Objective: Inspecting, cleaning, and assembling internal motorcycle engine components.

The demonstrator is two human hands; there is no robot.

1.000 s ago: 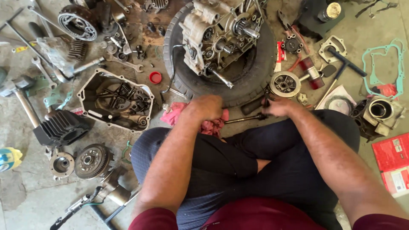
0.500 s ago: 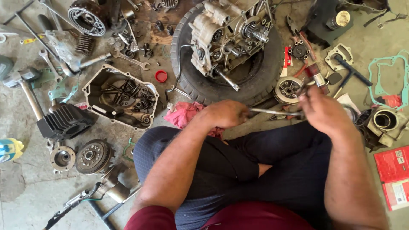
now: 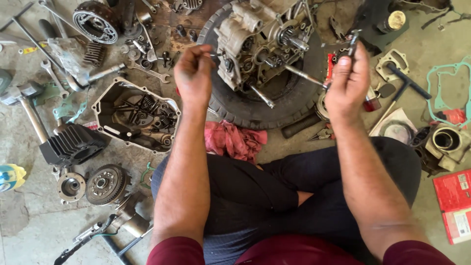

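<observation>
Gripping dark tool (image 3: 352, 40) in right hand (image 3: 347, 83); red box (image 3: 454, 203) far right.

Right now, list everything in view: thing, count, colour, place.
engine block: one, grey, on the tyre, top centre
tyre: one, black, flat on the floor
engine cover: one, dark, left of the tyre
finned cylinder: one, black, far left
rag: one, pink, below the tyre
round gear plates: two, grey, lower left
gasket: one, teal, far right
box: one, red, lower right
left hand: raised, pinching a small metal part
right hand: raised, gripping a dark tool
</observation>
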